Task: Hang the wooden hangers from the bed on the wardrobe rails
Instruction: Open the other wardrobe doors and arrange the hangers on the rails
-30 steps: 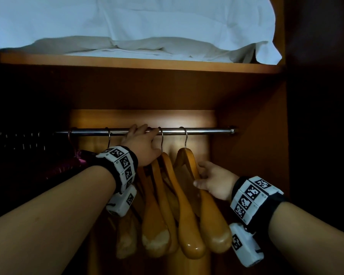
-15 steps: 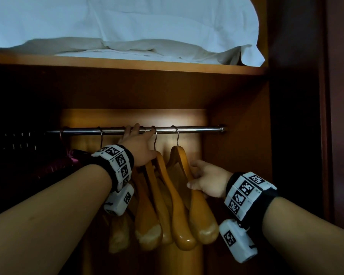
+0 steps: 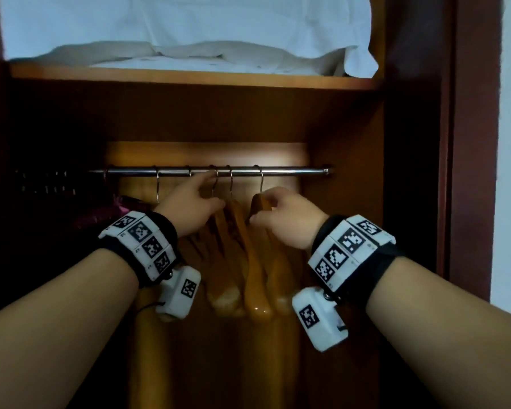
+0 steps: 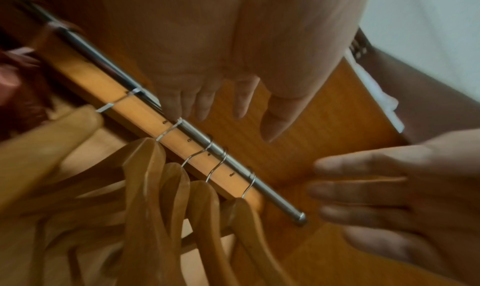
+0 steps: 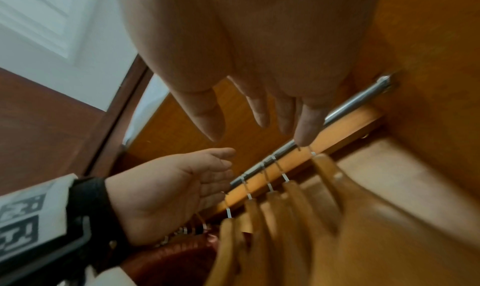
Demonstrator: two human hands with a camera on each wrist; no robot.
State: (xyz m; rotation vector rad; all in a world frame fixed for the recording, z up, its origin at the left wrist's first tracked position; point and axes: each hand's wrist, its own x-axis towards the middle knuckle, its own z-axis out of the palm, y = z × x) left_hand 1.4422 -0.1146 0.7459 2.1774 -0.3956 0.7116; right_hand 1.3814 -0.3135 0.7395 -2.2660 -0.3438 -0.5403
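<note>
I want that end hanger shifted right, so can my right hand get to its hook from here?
Probably yes: the right hand sits just beside the rightmost hanger, whose hook looks unobstructed on the rail.

The head camera faces the wardrobe rail [image 3: 210, 172] at 12 o'clock; both wrist cameras look up closely at this same rail.

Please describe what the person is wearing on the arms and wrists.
Forearms are bare, no sleeves. Each wrist has a black strap carrying white blocks printed with black square-pattern markers: left band, right band. Under each wrist hangs a small white camera box with one marker: left box, right box.
</note>
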